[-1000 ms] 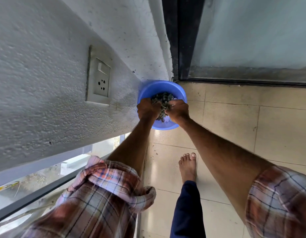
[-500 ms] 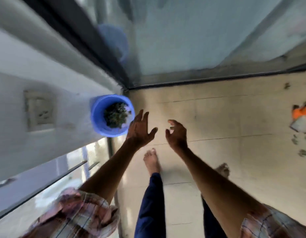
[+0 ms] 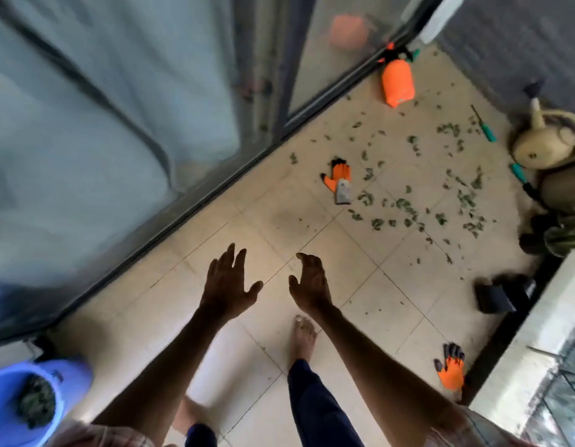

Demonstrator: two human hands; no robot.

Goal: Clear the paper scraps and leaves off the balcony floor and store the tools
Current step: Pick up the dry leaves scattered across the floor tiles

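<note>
Both hands are held out empty: the left hand (image 3: 229, 285) with fingers spread, the right hand (image 3: 310, 282) loosely curled. The leaves (image 3: 405, 205) are seen scattered on the floor (image 3: 392, 304) ahead and rightward, nearer the right hand, well apart from both.

Floor (image 3: 376, 301) is beige tile w/ thin dark grout lines. Blue bucket (image 3: 2, 385) at 8 o'clock, dark green leaf pile (image 3: 36, 401) inside. Orange sprayer (image 3: 397, 83) at 1, cream watering can (image 3: 544, 143) at 2, teal tool handle (image 3: 488, 133) btwn. Green loose leaves (image 3: 405, 204) at 3. Orange/grey glove (image 3: 339, 180) at 2, orange/black glove (image 3: 450, 371) at 4. Navy trousers (image 3: 315, 408) at 6, plaid sleeve (image 3: 102, 437) at 7.
</note>
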